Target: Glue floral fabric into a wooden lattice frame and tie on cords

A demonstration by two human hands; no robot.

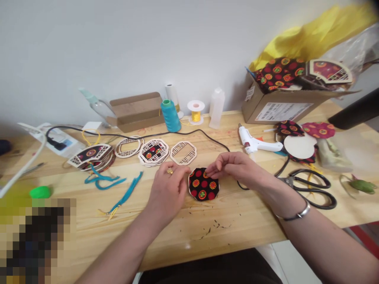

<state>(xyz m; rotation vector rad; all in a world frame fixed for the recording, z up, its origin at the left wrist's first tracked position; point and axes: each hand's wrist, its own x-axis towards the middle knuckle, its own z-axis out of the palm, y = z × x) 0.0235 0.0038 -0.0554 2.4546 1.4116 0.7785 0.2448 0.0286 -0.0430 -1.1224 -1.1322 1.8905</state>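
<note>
Between my hands, over the table, is a small black fabric-covered piece (204, 184) with rounded corners, red dots, orange flowers and a thin pale rim. My left hand (169, 188), wearing a ring, is closed with its fingertips at the piece's left edge. Bent fingers of my right hand (237, 169) pinch at its upper right edge; the thumb is partly hidden. Just beyond lie an octagonal wooden lattice frame (194, 152) and a stack of similar lattice frames (154, 153), with patterned fabric showing through the stack.
At right are a white glue gun (260, 145), black-handled scissors (312, 185), fabric pieces (318, 129) and a cardboard box (275, 108). Teal thread (171, 118) stands behind. Left lie fan-shaped pieces (93, 154), teal tassels (128, 193) and a power strip (63, 144). A black cord (183, 132) crosses the table.
</note>
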